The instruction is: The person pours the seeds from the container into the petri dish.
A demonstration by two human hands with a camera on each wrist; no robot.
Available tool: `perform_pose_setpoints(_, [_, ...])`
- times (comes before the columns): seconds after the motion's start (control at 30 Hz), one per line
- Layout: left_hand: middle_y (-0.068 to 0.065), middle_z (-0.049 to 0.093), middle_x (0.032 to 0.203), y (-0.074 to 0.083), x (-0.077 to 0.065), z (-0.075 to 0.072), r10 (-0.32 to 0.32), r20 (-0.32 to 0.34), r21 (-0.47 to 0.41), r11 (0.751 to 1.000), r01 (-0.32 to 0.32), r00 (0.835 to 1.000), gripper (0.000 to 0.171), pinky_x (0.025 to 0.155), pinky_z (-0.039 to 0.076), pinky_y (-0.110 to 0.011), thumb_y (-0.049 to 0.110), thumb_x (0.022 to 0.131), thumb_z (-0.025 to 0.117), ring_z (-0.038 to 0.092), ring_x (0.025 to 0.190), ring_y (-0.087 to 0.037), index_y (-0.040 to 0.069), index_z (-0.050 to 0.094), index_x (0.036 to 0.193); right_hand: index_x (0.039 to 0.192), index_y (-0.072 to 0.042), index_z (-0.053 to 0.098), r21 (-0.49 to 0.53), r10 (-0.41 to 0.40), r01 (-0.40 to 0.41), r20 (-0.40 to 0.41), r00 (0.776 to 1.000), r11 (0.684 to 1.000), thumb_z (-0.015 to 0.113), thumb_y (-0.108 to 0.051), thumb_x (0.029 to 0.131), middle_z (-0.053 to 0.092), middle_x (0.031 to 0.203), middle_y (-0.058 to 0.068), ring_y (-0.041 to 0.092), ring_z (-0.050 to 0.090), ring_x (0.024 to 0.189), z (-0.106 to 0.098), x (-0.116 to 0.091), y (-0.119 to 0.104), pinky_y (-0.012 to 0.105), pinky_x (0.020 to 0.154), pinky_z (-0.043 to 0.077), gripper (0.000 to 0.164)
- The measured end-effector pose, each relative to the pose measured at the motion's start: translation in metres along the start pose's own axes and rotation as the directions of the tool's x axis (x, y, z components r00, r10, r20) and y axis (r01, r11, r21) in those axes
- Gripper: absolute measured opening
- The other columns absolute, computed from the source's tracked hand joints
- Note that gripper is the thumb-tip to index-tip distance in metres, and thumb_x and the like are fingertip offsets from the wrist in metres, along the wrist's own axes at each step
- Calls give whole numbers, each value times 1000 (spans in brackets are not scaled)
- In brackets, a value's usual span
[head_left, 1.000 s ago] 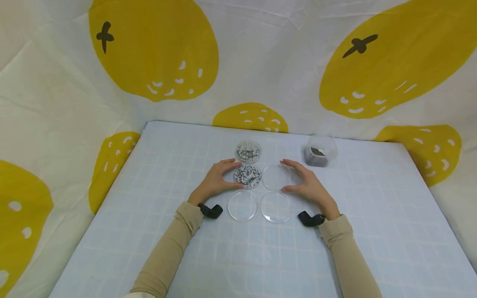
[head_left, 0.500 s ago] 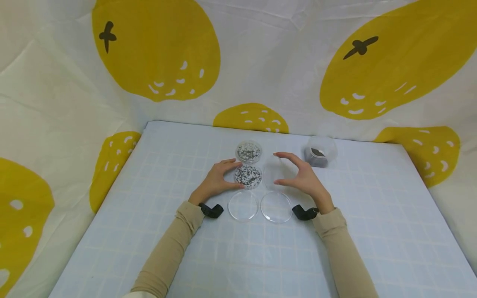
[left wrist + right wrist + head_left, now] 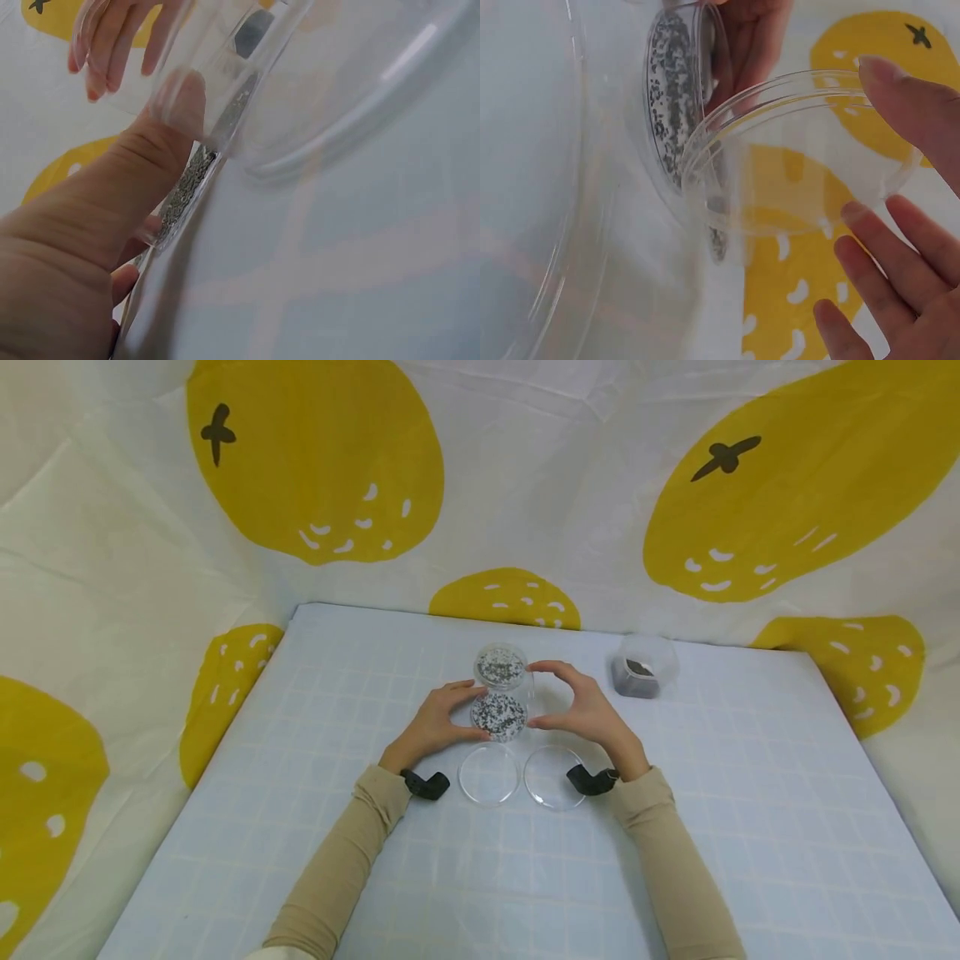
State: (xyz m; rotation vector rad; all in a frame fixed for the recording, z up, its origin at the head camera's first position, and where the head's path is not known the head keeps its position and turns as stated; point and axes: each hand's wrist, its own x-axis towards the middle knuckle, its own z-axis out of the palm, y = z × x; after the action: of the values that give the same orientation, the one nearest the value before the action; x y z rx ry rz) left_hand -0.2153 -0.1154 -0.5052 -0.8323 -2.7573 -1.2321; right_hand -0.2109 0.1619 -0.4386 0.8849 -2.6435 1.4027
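Observation:
My left hand (image 3: 442,714) grips the side of a round clear petri dish (image 3: 498,716) of black and white specks, thumb at the near side and fingers at the far side. The dish stands low at the table in the left wrist view. With thumb and fingers, my right hand (image 3: 585,703) holds a clear petri dish lid (image 3: 802,150) by its rim. The lid is tilted, its near edge close to the speckled dish in the right wrist view. Right behind stands another speckled petri dish (image 3: 500,666).
Two clear round dish pieces lie in front of the hands, a left one (image 3: 489,774) and a right one (image 3: 549,781) partly covered by the right wrist camera (image 3: 592,779). A small clear tub (image 3: 636,678) with dark contents stands at the back right. Behind hangs a patterned cloth (image 3: 525,485).
My right hand has lifted the clear lid from the table and carried it left to the speckled dish. The left hand has stayed on its dish.

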Motion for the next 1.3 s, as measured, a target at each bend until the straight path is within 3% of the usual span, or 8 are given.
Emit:
perform_pose_setpoints(0.2, [-11, 47, 140, -4, 1, 1, 60, -7, 15, 998, -60, 998, 78, 109, 30, -46, 46, 67, 81, 38, 131, -27, 16, 54, 134, 131, -10, 51, 12, -71, 71, 40, 997, 997, 86, -22, 67, 54, 132, 3, 21, 45, 125, 9, 13, -10, 46, 107, 32, 74])
perform_pose_setpoints(0.43, [-7, 51, 137, -6, 1, 0, 122, -15, 26, 992, -122, 992, 82, 109, 31, -45, 43, 68, 81, 41, 130, -26, 12, 50, 136, 132, -8, 50, 5, -68, 68, 92, 993, 998, 86, -23, 66, 54, 131, 5, 23, 47, 122, 20, 21, -6, 47, 105, 36, 76])
perform_pose_setpoints(0.57, [3, 55, 133, -7, 1, 1, 102, -16, 0, 995, -102, 995, 95, 111, 26, -44, 45, 67, 81, 38, 132, -21, 11, 37, 144, 131, -6, 50, 7, -70, 69, 118, 991, 998, 87, -19, 66, 53, 132, 5, 25, 46, 123, 25, 24, -8, 52, 104, 35, 76])
perform_pose_setpoints(0.77, [7, 55, 132, -8, 0, 3, 38, -12, -9, 999, -38, 999, 106, 112, 21, -47, 48, 67, 81, 36, 133, -17, 13, 24, 149, 132, -10, 49, -42, -77, 85, 165, 983, 995, 86, -20, 67, 51, 134, 1, 22, 43, 126, 34, 30, -12, 47, 106, 34, 75])
perform_pose_setpoints(1.03, [2, 55, 134, -6, -1, 0, 39, -14, -22, 999, -39, 999, 108, 112, 21, -49, 45, 66, 82, 36, 133, -20, 11, 22, 149, 127, -12, 53, -81, -55, 75, 224, 973, 994, 86, -22, 67, 54, 127, 0, 18, 44, 123, 47, 33, -12, 39, 107, 34, 69])
perform_pose_setpoints(1.3, [3, 51, 137, -7, -1, 0, 15, -4, -8, 1000, -15, 1000, 109, 113, 20, -45, 47, 66, 82, 34, 134, -19, 15, 22, 150, 120, -5, 58, -55, -150, 167, 232, 961, 984, 85, -18, 67, 54, 129, 7, 21, 45, 122, 55, 31, -8, 40, 107, 33, 62])
